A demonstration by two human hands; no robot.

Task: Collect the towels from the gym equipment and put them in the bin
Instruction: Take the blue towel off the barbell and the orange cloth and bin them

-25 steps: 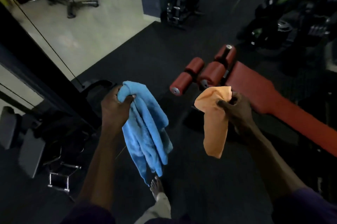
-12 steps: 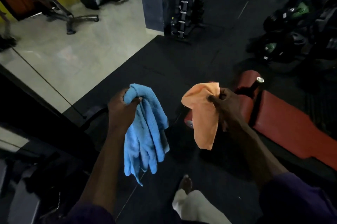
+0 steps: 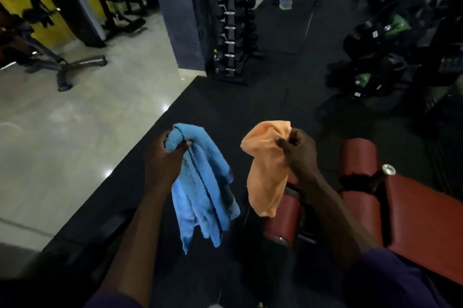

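— Where are the towels right now?

— Both are off the equipment, in the air in front of me. The blue towel [image 3: 203, 182] hangs from my left hand [image 3: 165, 157], my fingers [image 3: 181, 148] clamped round its bunched top, the rest trailing down in long loose folds. The orange towel [image 3: 265, 172] hangs from my right hand [image 3: 298, 152], pinched at its gathered top between thumb and fingers. The two cloths are near each other, not touching.

— And the bin?

— I can't pick one out from here. Below my right arm is the red padded bench [image 3: 413, 227] with its roller pads [image 3: 358, 154]. Ahead, across the black rubber mat [image 3: 225, 107], stands the dumbbell rack [image 3: 233, 19], and to the left is the pale tiled floor [image 3: 75, 119].

— What could go wrong?

— The blue one worries me most. It hangs low, so its tail could snag on a roller pad or the rack as I pass, or get under my feet, and pull out of my grip. The orange one is held by a small pinch only, and a swing of the arm might let it slip. The room is dim, too, with dark gear [image 3: 375, 57] lying on the mat to the right, so I could stumble while hunting for the bin.

— So?

— I'd gather the blue tail up and take a fuller hold on the orange one before walking.
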